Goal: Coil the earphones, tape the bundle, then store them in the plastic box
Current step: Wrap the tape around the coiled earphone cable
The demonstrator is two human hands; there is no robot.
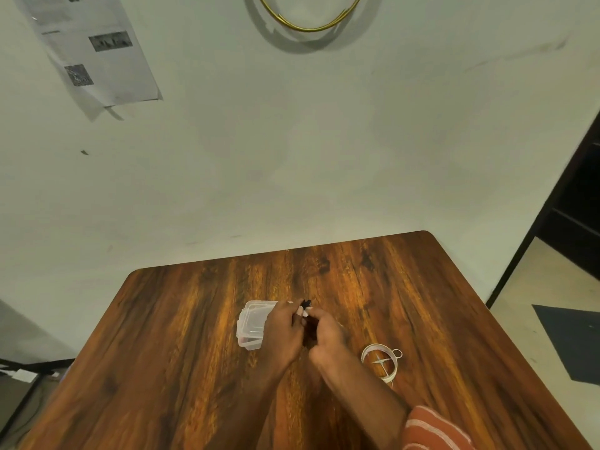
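Observation:
Both my hands meet above the middle of the wooden table (194, 336). My left hand (282, 332) and my right hand (326, 334) together hold a small black bundle of earphones (306, 303), with only its top poking out past the fingertips. A bit of white, perhaps tape, shows at the fingertips on the bundle. A clear plastic box (251, 323) with its lid on lies on the table just left of my left hand, partly covered by it. A roll of white tape (380, 362) lies flat on the table to the right of my right wrist.
The table's far edge meets a pale wall (292, 173). A paper sheet (97, 50) hangs on the wall at upper left and a gold hoop (308, 27) at top centre. A dark doorway (571, 222) and a floor mat (574, 339) lie to the right.

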